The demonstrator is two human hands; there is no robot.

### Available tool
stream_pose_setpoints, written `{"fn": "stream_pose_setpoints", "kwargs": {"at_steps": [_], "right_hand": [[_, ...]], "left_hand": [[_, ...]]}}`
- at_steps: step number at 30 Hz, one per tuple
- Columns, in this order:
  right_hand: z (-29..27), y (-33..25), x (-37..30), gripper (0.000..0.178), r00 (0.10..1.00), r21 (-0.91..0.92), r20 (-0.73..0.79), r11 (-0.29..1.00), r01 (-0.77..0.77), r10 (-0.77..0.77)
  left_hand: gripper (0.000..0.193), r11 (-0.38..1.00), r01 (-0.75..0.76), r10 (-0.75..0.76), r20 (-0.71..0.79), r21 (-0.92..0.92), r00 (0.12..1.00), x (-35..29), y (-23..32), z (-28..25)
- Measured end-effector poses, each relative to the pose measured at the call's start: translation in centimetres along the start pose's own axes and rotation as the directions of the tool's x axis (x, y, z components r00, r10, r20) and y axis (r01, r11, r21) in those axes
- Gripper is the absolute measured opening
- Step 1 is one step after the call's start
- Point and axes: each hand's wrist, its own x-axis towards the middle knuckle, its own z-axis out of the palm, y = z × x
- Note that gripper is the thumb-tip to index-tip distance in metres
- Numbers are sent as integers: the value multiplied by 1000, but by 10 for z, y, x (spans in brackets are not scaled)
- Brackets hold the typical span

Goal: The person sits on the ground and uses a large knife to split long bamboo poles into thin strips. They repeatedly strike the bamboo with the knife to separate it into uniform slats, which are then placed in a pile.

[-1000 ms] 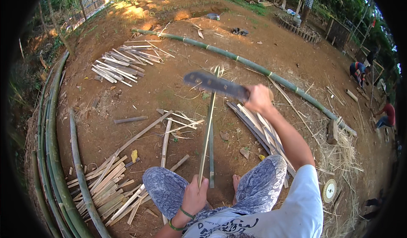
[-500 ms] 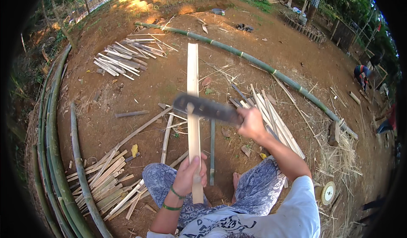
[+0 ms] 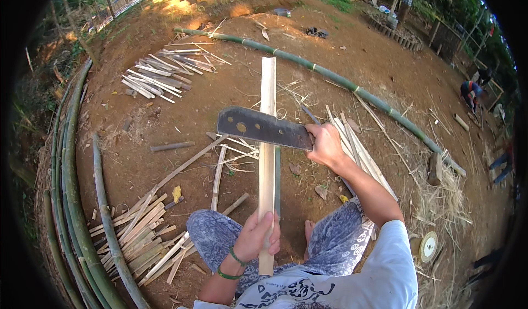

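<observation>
My left hand (image 3: 261, 236) is closed round the lower part of a split bamboo strip (image 3: 267, 177), which stands up in front of my body with its pale inner side toward me. In my right hand (image 3: 325, 144) is a broad dark machete (image 3: 250, 126) with several round holes in its blade. The blade lies across the upper half of the strip, its tip out to the left. Its handle is hidden inside my fingers. Whether the edge touches the bamboo I cannot tell.
Cut bamboo strips are heaped at lower left (image 3: 143, 237), upper left (image 3: 157, 72) and right (image 3: 363, 155). A long green bamboo pole (image 3: 324, 78) crosses behind; more poles (image 3: 74, 199) line the left. Shavings (image 3: 440, 199) and a round disc (image 3: 428, 247) lie right. Another person (image 3: 470, 93) bends at far right.
The bamboo strip and my left hand have shifted right and slightly down. The machete, blurred before, now shows sharply, its blade a little to the left across the strip.
</observation>
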Motion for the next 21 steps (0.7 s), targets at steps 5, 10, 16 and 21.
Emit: {"fn": "stream_pose_setpoints", "kwargs": {"at_steps": [5, 10, 16, 21], "right_hand": [[12, -26, -27, 17, 962, 45, -3, 961, 274, -275], [-2, 3, 7, 9, 994, -100, -85, 993, 61, -69], [-7, -2, 11, 18, 991, -103, -41, 987, 123, -127], [-12, 2, 17, 18, 983, -201, -7, 963, 177, -183]], "left_hand": [[24, 1000, -30, 30, -24, -5, 999, 7, -1, -6], [24, 993, 98, -97, -7, 73, 995, -16, -14, -7], [26, 994, 68, -64, -40, 88, 997, -20, -12, -8], [23, 992, 111, -110, -38, 51, 993, -38, -19, -21]]}}
